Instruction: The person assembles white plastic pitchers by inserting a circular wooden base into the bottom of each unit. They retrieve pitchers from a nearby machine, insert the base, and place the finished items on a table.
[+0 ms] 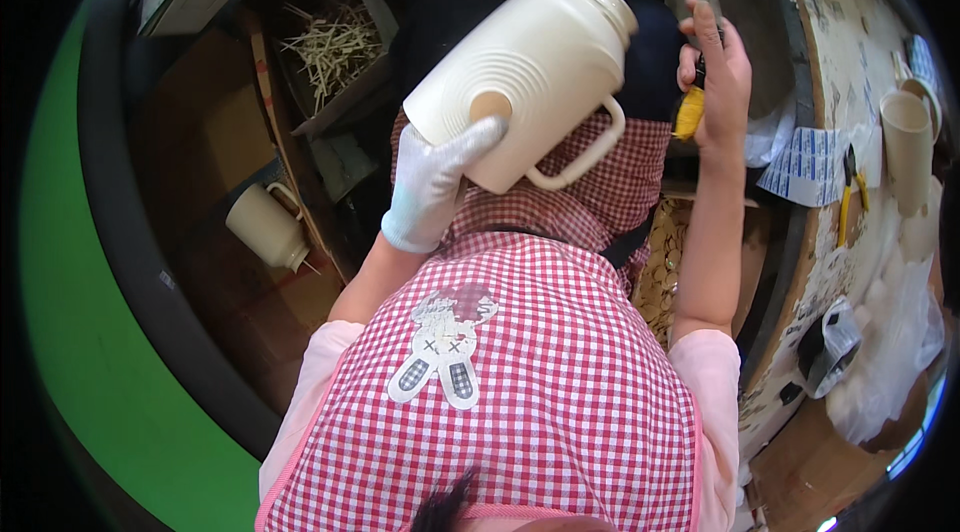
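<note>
My left hand (440, 172), in a white glove, grips a cream plastic jug (545, 82) above my lap. The jug is tilted, its threaded neck toward the upper right and its handle on the lower right side. A round tan spot (490, 108) shows amid the raised rings on its wall, right by my left thumb. To the right of the jug, apart from it, my bare right hand (718, 72) is raised, with fingers curled round a tool with a yellow and black handle (690, 112). The working end of this tool is hidden.
A second cream jug (268, 225) lies in a cardboard box at left, beside a box of thin sticks (335, 47). Yellow-handled pliers (850, 197), label sheets (803, 167) and a cream cylinder (906, 147) are on the right bench. Small tan discs (665, 257) fill a box below my right forearm.
</note>
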Demonstrator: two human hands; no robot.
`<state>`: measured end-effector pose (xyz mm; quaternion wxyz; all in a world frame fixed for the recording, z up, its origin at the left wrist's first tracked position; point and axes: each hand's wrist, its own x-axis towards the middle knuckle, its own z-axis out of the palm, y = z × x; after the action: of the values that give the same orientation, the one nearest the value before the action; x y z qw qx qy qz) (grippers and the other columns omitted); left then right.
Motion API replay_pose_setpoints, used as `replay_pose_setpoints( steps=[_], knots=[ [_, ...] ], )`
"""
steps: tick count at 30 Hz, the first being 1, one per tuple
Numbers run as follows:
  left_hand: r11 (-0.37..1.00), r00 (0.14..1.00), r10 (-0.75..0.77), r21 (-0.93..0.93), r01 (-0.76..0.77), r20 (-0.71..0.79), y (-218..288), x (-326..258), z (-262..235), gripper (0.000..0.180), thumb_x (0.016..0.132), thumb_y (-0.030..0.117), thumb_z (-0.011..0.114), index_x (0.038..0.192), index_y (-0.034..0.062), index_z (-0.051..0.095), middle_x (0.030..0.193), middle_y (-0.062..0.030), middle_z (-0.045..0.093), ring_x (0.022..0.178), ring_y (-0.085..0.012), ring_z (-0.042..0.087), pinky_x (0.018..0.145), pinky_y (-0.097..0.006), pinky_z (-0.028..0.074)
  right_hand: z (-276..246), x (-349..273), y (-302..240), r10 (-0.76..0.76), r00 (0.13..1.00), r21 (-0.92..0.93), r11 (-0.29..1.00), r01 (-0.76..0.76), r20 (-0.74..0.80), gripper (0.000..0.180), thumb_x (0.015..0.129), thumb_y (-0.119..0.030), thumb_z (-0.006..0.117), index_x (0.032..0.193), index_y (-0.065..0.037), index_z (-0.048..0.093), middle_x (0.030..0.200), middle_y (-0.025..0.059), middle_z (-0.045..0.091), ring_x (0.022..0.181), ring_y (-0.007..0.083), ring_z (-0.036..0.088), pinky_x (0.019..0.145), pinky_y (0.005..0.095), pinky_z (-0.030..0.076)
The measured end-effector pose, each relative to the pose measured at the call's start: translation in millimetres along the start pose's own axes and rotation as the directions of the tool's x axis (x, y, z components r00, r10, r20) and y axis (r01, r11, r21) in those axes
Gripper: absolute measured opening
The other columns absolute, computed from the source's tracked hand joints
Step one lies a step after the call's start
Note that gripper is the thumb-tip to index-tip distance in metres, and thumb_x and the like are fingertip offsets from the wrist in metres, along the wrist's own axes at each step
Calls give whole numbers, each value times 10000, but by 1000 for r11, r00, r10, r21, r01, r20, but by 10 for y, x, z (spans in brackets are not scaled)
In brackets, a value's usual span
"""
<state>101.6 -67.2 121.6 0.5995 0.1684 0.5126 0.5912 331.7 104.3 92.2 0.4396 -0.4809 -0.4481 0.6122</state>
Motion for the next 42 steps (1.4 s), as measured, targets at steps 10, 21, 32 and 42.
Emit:
replay_pose_setpoints(
  steps=[10, 21, 32, 42],
  knots=[
    [974, 994, 69, 223, -48, -90, 108, -101, -241, 498, 878, 169, 836, 1277, -43, 626, 1138, -126, 729, 1033, -197, 705, 961, -350, 560, 85, -172, 158, 35, 983, -150, 989, -7, 183, 1020, 745, -640, 831, 1468, 3, 507, 1015, 78, 670, 798, 114, 603, 708, 250, 474],
    [1000, 996, 23, -9, -22, 89, 139, 157, -306, 551, 958, 249, 752, 1386, -37, 555, 1248, -122, 682, 1153, -198, 660, 1021, -334, 518, 169, -123, -307, -51, 994, -300, 951, 76, 93, 665, 875, -528, 801, 1323, -58, 661, 845, 9, 674, 604, 37, 557, 530, 178, 430],
    [988, 999, -36, 152, 40, -31, 68, -74, 79, 491, 995, 292, 713, 1321, -60, 606, 1168, -145, 714, 1038, -194, 693, 915, -306, 558, 669, -1024, -175, -290, 818, -540, 635, 553, 497, 380, 1031, -46, 593, 1410, -63, 615, 1004, 120, 695, 823, 206, 679, 741, 307, 552],
    [973, 998, -59, 221, 60, -14, 33, -29, 131, 480, 991, 252, 718, 1328, -66, 594, 1197, -151, 695, 1054, -192, 702, 862, -280, 594, 640, -1167, -35, -166, 877, -674, 581, 456, 451, 423, 1021, -5, 568, 1434, -90, 600, 1089, 195, 702, 906, 313, 704, 801, 355, 551]
  ],
)
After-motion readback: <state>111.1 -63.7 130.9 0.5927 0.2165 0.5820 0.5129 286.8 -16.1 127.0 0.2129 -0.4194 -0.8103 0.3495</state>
